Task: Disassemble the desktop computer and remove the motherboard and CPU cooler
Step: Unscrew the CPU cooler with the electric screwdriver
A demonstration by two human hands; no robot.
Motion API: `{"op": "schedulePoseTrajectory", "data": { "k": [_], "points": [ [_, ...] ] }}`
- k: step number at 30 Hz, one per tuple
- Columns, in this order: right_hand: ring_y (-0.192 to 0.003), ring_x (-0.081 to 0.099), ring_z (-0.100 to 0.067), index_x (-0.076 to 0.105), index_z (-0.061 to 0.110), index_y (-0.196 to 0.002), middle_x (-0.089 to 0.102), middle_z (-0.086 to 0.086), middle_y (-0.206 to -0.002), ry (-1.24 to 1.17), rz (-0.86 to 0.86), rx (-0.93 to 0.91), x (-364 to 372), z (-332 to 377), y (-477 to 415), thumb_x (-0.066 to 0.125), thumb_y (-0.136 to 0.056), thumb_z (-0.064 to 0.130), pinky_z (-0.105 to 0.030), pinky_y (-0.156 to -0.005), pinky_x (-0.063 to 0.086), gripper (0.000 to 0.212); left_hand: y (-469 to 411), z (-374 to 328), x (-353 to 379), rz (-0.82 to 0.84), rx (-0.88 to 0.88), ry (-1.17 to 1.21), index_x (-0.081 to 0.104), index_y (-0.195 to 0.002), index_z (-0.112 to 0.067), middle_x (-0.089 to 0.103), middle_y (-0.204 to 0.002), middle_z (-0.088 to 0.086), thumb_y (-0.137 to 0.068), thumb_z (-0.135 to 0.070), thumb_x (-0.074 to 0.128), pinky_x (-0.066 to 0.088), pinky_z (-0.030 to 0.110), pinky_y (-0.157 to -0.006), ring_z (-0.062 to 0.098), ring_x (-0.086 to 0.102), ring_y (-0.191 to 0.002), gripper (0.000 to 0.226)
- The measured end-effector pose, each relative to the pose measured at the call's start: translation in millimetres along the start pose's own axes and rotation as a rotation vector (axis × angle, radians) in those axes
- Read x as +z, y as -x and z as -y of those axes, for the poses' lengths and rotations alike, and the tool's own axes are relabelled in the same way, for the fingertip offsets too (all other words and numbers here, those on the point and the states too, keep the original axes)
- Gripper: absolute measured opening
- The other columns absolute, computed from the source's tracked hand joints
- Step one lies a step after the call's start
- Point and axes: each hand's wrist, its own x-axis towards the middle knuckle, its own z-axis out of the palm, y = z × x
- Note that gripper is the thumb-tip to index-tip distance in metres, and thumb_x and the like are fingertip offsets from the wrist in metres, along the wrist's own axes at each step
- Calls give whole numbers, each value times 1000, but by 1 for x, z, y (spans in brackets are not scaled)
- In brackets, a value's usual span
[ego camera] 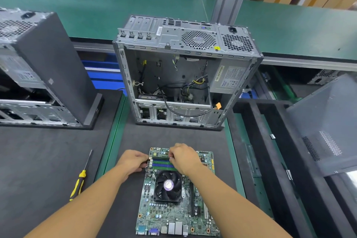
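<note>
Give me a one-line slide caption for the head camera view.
Left hand grips the motherboard, right hand pinches at its memory slots; CPU cooler mounted, open case behind, screwdriver left.

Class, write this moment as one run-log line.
motherboard: out of case, on mat | cooler: mounted on motherboard | left hand: holds motherboard edge | right hand: at memory slots, grip unclear

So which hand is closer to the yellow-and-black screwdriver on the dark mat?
Left. The left hand grips the green motherboard, right of the screwdriver; the right hand is farther right, on the memory sticks.
</note>
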Motion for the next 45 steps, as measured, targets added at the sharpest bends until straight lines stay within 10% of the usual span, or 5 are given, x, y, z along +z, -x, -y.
{"op": "schedulePoseTrajectory", "data": {
  "k": [6,16,28,34,45],
  "points": [
    [-100,55,-19,72,17,-95,57,-1,-104,-309,-137,158,-14,-14,4,65,-94,25,-33,-91,46,11,-4,-36,-1,-143,298,-176,74,-92,-28,72,-90,-10,-93,-33,64,53,32,-82,15,66,-87,11],
    [-66,53,-11,74,17,-95,69,3,-86,-1212,-264,657,-36,-114,66,68,-93,17,-23,-61,44,6,10,-90,70,96,442,-219,72,-88,-34,70,-80,-8,-94,-37,64,49,24,-57,11,66,-74,12],
    [-63,51,-16,71,15,-90,65,-1,-77,-1230,-463,1096,-29,-201,77,57,-90,8,-23,-56,41,16,13,-127,188,368,488,-516,69,-114,-33,71,-100,-11,-101,-32,52,35,13,-41,0,44,-35,21],
    [-84,62,-20,75,14,-94,70,-1,-91,-1138,-454,1091,-28,-227,54,58,-90,8,-26,-69,49,18,-5,-135,219,346,509,-947,49,-145,-27,31,-160,-5,-102,-36,46,32,38,-114,22,35,-143,44],
    [-83,60,-22,55,18,-110,54,-3,-105,-848,-436,1031,-14,-236,27,65,-92,17,-36,-78,52,21,-13,-138,192,531,453,-929,42,-149,-31,21,-162,-15,-101,-46,46,25,39,-119,18,27,-147,50]
  ]
}}
